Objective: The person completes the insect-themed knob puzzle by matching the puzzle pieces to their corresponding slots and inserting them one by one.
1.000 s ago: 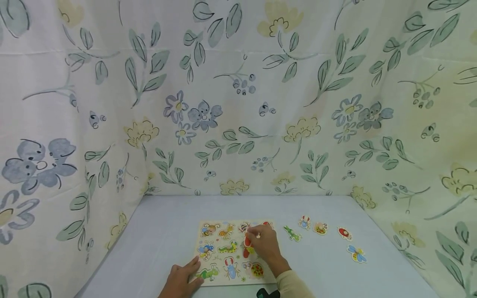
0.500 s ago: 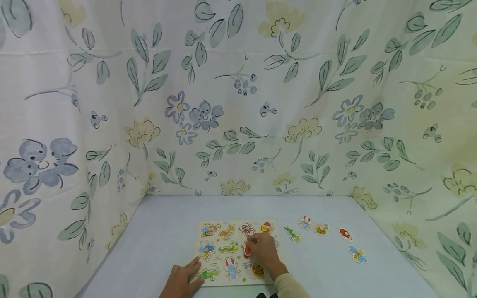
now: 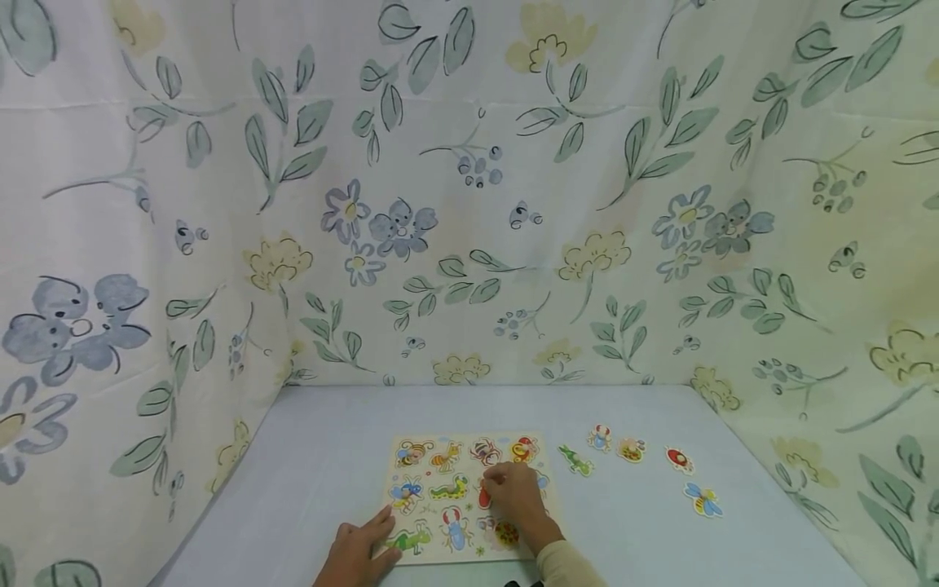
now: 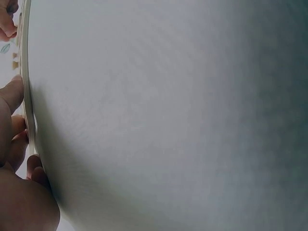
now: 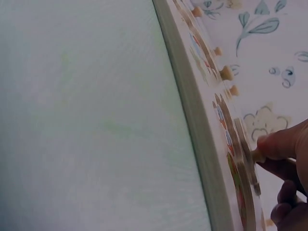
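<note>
A wooden peg puzzle board [image 3: 429,557] with insect pictures lies on the table. My right hand [image 3: 519,496] is over its right half, thumb and finger pinching a small wooden knob [image 5: 258,155] on a red-winged insect puzzle piece [image 3: 484,495]. That piece lies low over the board's middle row, partly hidden by the fingers. My left hand [image 3: 355,548] rests at the board's near left corner, its thumb on the near edge and its fingers along the left side. In the left wrist view the thumb [image 4: 14,91] touches the board's edge.
Right of the board lie several loose pieces: a green grasshopper [image 3: 575,461], a blue beetle [image 3: 599,438], a snail-like piece [image 3: 631,449], a red ladybug [image 3: 679,460] and a blue-winged bee [image 3: 703,500]. Floral curtains [image 3: 469,310] enclose the table at the back and sides.
My right hand has brought the red-winged piece down and slightly towards me onto the middle row, uncovering the top right corner pictures. The left hand has stayed put.
</note>
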Demonstrator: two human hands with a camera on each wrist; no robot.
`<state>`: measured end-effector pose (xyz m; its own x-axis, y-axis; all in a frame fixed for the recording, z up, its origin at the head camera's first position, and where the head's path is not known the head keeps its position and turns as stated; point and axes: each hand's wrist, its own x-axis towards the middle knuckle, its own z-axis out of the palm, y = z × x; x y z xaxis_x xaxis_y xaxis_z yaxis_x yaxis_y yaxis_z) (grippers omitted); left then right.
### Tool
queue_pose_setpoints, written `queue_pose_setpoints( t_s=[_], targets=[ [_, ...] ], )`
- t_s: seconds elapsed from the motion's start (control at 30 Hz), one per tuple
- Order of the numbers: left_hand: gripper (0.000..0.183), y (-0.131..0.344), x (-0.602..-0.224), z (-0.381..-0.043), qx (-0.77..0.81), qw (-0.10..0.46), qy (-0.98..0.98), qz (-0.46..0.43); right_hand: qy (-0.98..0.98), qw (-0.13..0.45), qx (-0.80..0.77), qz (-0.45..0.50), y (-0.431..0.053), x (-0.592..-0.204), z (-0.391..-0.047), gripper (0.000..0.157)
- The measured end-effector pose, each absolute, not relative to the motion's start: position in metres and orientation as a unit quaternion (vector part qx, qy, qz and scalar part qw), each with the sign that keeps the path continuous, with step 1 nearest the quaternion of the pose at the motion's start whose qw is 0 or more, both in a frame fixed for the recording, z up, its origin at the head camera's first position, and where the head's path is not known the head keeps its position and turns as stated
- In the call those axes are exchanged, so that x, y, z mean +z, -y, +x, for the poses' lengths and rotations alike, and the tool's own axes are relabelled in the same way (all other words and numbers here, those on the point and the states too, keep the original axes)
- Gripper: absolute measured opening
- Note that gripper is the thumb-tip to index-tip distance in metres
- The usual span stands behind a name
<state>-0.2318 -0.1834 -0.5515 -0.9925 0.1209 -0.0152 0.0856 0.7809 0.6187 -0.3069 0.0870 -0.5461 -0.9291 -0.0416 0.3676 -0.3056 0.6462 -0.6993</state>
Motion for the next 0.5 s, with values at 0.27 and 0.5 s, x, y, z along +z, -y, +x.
queue_pose_setpoints(
  t_s=[0.27,0.5],
  targets=[
    [0.057,0.1831,-0.5522,-0.2315,0.332,0.041,-0.942,0.041,0.892,0.159,0.411,0.104,-0.0890,-0.5477,-0.3054,0.003],
    [0.058,0.1828,-0.5499,-0.2309,0.325,0.031,-0.944,0.048,0.897,0.152,0.402,0.106,-0.0880,-0.5481,-0.3074,0.005]
  ],
)
